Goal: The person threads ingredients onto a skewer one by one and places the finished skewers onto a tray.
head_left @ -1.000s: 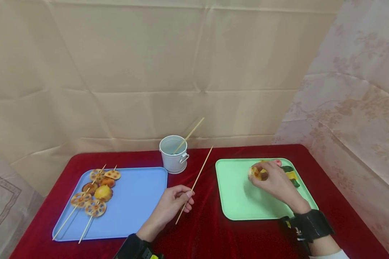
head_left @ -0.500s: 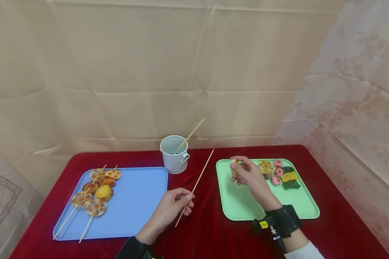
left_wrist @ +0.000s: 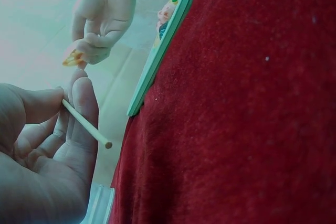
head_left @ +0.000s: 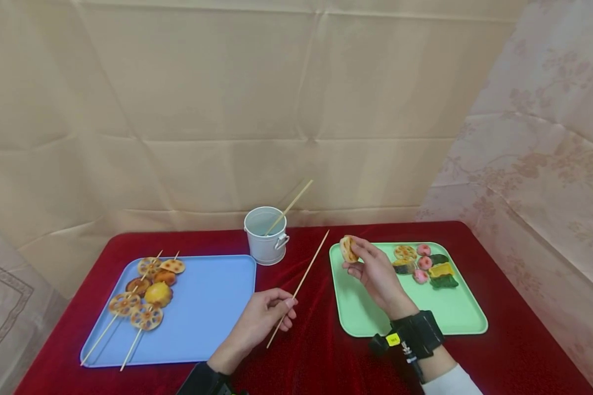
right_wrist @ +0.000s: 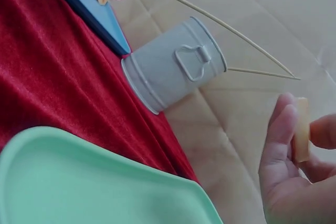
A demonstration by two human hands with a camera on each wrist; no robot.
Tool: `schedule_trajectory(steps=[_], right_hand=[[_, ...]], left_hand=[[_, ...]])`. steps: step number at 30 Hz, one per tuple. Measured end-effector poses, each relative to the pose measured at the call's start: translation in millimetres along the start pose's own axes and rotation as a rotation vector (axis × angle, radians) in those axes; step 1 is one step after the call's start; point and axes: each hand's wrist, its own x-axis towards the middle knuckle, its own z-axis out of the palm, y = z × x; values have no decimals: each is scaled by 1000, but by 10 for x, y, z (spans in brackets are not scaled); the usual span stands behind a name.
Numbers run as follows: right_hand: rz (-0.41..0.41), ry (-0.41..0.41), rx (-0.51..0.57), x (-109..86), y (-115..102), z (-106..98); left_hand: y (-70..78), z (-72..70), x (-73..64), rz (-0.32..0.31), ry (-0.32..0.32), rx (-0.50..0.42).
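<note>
My left hand point(head_left: 269, 315) pinches a thin bamboo skewer point(head_left: 310, 264) between thumb and fingers, its upper end slanting away to the right over the red cloth. In the left wrist view the skewer's blunt end point(left_wrist: 108, 144) points toward the camera. My right hand point(head_left: 375, 274) holds a lotus root slice point(head_left: 348, 249) on edge between thumb and fingertips, above the left side of the green tray point(head_left: 361, 323). The slice has a pale rim and a browned face. A short gap separates it from the skewer's tip. The right wrist view shows the slice point(right_wrist: 301, 129) edge-on.
On the green tray lie another lotus slice point(head_left: 405, 252), pink balls point(head_left: 425, 263) and yellow and green pieces point(head_left: 441, 270). A white bucket point(head_left: 265, 247) with one skewer point(head_left: 296, 197) stands at the back. The blue tray point(head_left: 212, 307) carries two loaded skewers point(head_left: 145, 317) at left.
My right hand has lifted the lotus slice from among the food on the green tray and moved left toward the skewer. The left hand and its skewer have shifted only slightly.
</note>
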Motion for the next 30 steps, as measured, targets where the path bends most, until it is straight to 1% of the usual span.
schedule_trajectory(steps=[3,7,10,13,16,22,25,30], right_hand=[[-45,41,-24,17,2,10],[-94,124,-15,39,13,25],[-117,179,2,47,16,25],[-132,208,1,48,12,15],[-146,216,-3,42,4,11],[-183,198,-23,36,3,18],[-210,198,-54,31,9,18],[-229,200,-119,21,20,3]], left_hand=[[-3,6,0,6,-8,12],[-12,19,0,15,-18,31],[-17,26,-4,20,-23,54],[-20,31,-12,12,-30,73],[-30,32,-18,1,-42,81],[-40,33,-27,-12,-62,88],[-41,34,-26,-12,-65,88],[-44,39,-25,-14,-63,83]])
